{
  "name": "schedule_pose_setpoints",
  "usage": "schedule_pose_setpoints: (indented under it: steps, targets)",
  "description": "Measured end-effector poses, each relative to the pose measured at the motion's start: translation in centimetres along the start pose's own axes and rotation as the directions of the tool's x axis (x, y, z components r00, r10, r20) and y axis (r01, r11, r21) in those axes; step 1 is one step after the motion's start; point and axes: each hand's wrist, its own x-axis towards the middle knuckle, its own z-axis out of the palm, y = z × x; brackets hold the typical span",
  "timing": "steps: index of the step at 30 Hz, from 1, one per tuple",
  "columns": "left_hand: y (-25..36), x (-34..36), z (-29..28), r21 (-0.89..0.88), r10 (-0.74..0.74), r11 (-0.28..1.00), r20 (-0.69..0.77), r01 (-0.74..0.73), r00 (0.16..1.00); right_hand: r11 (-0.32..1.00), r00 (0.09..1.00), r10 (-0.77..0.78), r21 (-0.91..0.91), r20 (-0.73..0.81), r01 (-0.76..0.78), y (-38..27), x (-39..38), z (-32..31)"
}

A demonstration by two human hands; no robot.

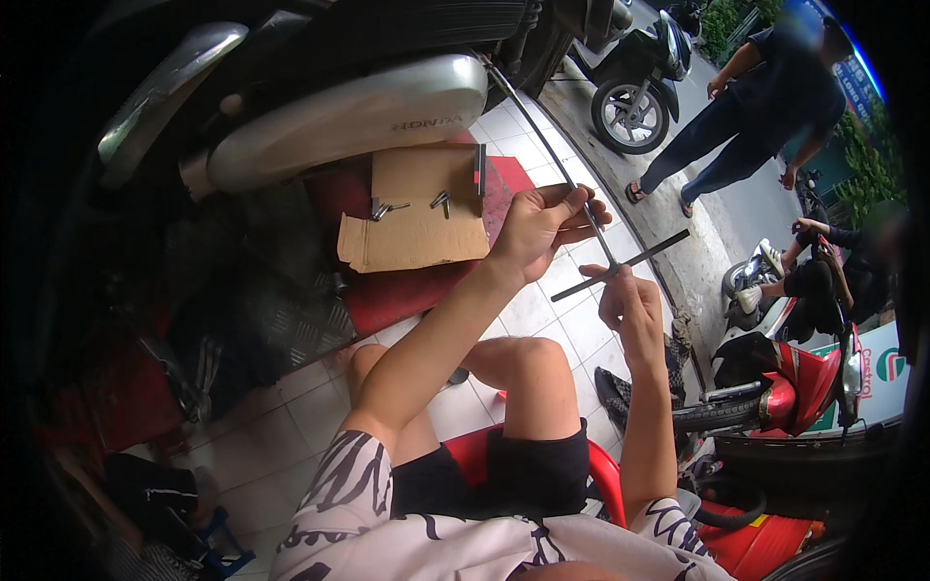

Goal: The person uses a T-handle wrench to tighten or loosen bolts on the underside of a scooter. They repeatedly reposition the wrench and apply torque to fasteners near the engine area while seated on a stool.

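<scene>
My left hand (542,228) grips a long thin metal rod (542,136) that runs up toward a motorbike's silver side cover (358,111). My right hand (630,305) pinches the middle of a dark T-handle tool (659,250) whose crossbar sits at the rod's lower end. Both hands are held above my bare knees, and I sit on a red plastic stool (605,470).
A cardboard sheet (417,232) with a few bolts (441,200) lies on a red mat beside the bike. A person in dark clothes (756,107) stands on the pavement at the upper right. Parked scooters (639,77) and a red motorbike (804,382) stand at the right.
</scene>
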Motion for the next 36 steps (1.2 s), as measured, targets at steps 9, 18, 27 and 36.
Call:
schedule_pose_setpoints:
  steps: [9,18,27,36]
  targets:
    - [0.6,0.6,0.5,-0.029,0.03,0.999,0.039,-0.028,0.999,0.918,0.97,-0.239,0.335,0.043,0.211,-3.6,-2.6,1.4]
    - [0.8,0.5,0.7,-0.051,0.021,0.999,0.028,-0.02,0.999,0.793,0.864,-0.054,-0.505,0.5,0.342,-2.3,-2.4,0.8]
    - [0.5,0.8,0.5,-0.03,0.048,0.998,-0.05,-0.049,0.998,0.82,0.997,-0.055,-0.568,0.052,0.075,-2.1,-1.1,-0.8]
    - [1.2,0.9,0.7,-0.027,0.078,0.996,-0.075,-0.081,0.994,0.914,0.974,-0.214,-0.369,-0.076,0.172,-3.3,-1.5,-1.6]
